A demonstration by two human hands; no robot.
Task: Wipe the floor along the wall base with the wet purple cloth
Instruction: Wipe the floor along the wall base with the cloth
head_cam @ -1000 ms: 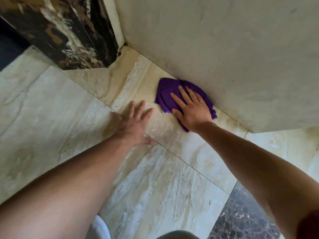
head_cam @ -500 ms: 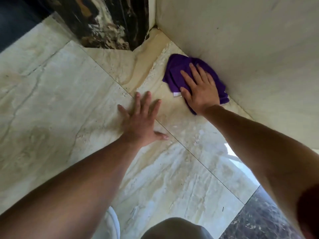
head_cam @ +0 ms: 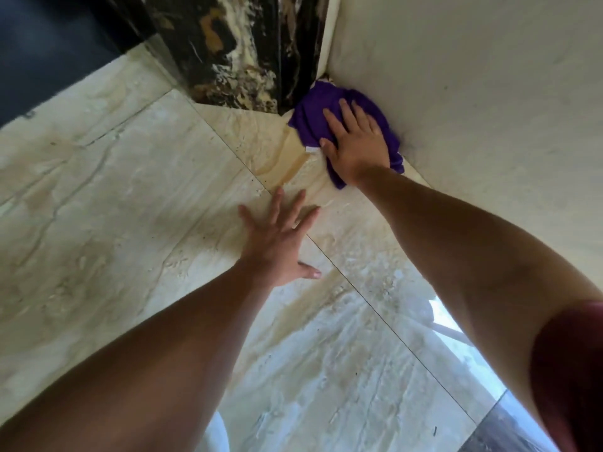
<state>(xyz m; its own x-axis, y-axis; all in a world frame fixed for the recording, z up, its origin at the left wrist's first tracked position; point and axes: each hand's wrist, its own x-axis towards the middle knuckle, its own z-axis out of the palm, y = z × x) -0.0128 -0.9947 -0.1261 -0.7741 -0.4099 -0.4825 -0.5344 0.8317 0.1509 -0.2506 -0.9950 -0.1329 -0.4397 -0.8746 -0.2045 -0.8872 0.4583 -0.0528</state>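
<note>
The purple cloth (head_cam: pixel 315 107) lies bunched on the beige marble floor (head_cam: pixel 114 207), pushed into the corner where the pale wall (head_cam: pixel 473 93) meets the dark marble pillar (head_cam: pixel 235 53). My right hand (head_cam: pixel 355 145) presses flat on the cloth, fingers spread and pointing toward the corner. My left hand (head_cam: pixel 277 239) rests flat on the floor tile nearer to me, fingers apart, holding nothing. A small white tag shows at the cloth's near edge.
A thin grout line (head_cam: pixel 375 305) runs diagonally across the floor under my left hand. A dark tile (head_cam: pixel 509 432) begins at the bottom right. A dark area (head_cam: pixel 49 50) lies beyond the floor's far left edge. Bright glare reflects off the wet tile at right.
My right hand has slid the cloth along the wall base into the corner by the dark pillar. My left hand stays flat on the floor, following slightly forward.
</note>
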